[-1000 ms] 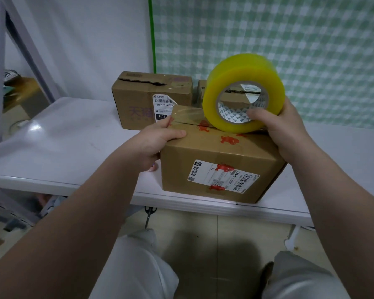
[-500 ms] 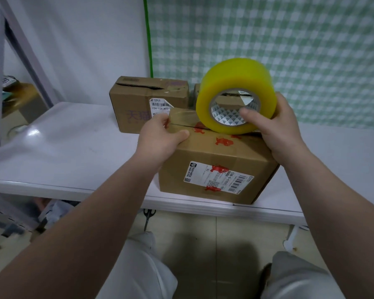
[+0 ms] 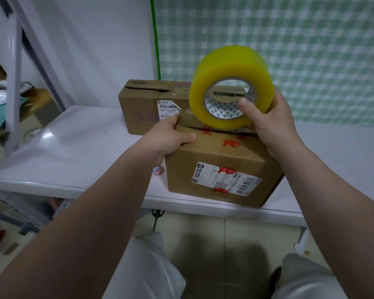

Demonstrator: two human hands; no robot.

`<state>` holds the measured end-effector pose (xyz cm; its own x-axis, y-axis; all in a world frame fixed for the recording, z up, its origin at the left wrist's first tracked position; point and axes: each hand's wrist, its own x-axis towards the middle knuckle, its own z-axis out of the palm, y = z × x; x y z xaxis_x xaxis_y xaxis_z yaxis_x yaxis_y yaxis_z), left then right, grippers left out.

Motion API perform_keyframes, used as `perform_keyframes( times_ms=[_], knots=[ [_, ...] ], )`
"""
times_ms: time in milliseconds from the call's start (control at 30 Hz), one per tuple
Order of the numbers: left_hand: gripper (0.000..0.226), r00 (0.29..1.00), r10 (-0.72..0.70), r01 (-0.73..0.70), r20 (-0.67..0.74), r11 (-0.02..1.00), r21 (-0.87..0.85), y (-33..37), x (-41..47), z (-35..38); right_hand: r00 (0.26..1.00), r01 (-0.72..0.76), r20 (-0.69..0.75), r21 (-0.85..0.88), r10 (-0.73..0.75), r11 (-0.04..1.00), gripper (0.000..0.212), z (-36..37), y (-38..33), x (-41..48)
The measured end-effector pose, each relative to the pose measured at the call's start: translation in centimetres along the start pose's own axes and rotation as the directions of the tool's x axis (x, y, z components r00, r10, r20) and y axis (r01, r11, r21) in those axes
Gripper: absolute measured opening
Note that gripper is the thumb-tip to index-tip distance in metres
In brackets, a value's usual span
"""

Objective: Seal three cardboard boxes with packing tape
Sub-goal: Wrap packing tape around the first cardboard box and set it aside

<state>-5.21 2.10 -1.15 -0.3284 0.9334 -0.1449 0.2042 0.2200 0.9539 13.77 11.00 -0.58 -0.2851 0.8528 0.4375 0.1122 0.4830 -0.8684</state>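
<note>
The left hand [image 3: 171,139] is pinning the tape end to the near box [image 3: 220,169] at the table's [image 3: 84,152] front edge — anchoring it — while the right hand [image 3: 268,126] is gripping the roll [image 3: 229,83], pulling it taut.

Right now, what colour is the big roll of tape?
Yellow. The packing tape roll shows best in the head view, held in the right hand.

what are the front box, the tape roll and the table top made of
Front box: matte brown cardboard, creased at the edges. Tape roll: glossy, see-through yellow plastic film on a printed core, likely card. Table top: smooth glossy white with glare; laminate or plastic, cannot tell which.
</note>
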Motion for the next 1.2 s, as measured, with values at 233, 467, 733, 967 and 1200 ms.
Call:
perform_keyframes(
  times_ms=[233, 467, 733, 967, 1200],
  knots=[
    [0.075, 1.0, -0.006, 0.008, -0.013, 0.985, 0.173, 0.2, 0.4, 0.0, 0.999, -0.02, -0.038, 0.043, 0.021, 0.999, 0.034, -0.1, 0.0, -0.2],
    [0.053, 0.991, 0.121, -0.103, -0.065, 0.967, 0.234, -0.5, -0.1, -0.2, 0.995, -0.039, -0.09, 0.035, 0.042, 0.999, 0.027, -0.1, 0.2, -0.1],
    [0.071, 0.981, -0.139, 0.076, 0.132, 0.914, 0.397, 1.5, 1.1, -1.4, 0.993, -0.048, -0.112, 0.001, 0.048, 0.999, 0.022, 0.0, 0.1, 0.1],
    [0.117, 0.974, 0.128, -0.222, 0.187, 0.7, 0.678, 0.4, 2.8, 0.5, 0.988, -0.04, -0.152, -0.116, 0.022, 0.992, 0.03, 0.0, 0.1, -0.2],
    [0.098, 0.959, 0.167, -0.284, 0.229, 0.577, 0.766, -0.3, 3.5, 1.0, 0.994, -0.088, -0.085, -0.292, 0.066, 0.952, 0.05, 0.4, -0.1, 0.1]
  ],
)
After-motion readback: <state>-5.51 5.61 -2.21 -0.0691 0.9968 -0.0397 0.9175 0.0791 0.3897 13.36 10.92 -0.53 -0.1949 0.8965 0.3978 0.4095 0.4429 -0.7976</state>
